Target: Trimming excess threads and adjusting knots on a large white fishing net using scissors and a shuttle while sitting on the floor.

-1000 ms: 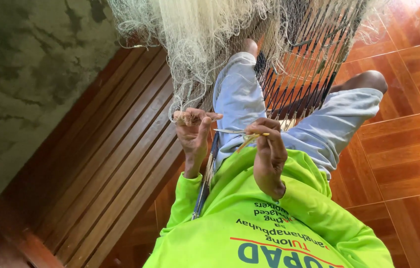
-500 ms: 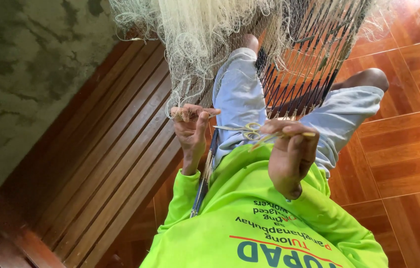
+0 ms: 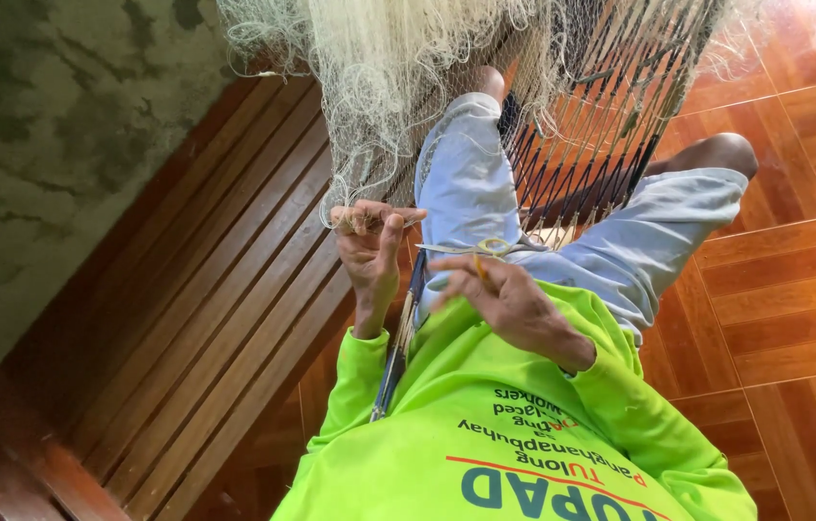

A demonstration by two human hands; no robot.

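Pale fine-mesh netting (image 3: 398, 87) pinched in left hand (image 3: 369, 253); right hand (image 3: 509, 299) grips slim yellow netting needle (image 3: 478, 253), twine taut between.

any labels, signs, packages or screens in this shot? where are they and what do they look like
No packages, signs or screens show.
Printed lettering: on the front of the neon yellow-green long-sleeved shirt, bottom centre, below the left hand at the pale net and the right hand; large dark blue-grey letters, smaller dark lines, a few red letters and a thin red stroke.
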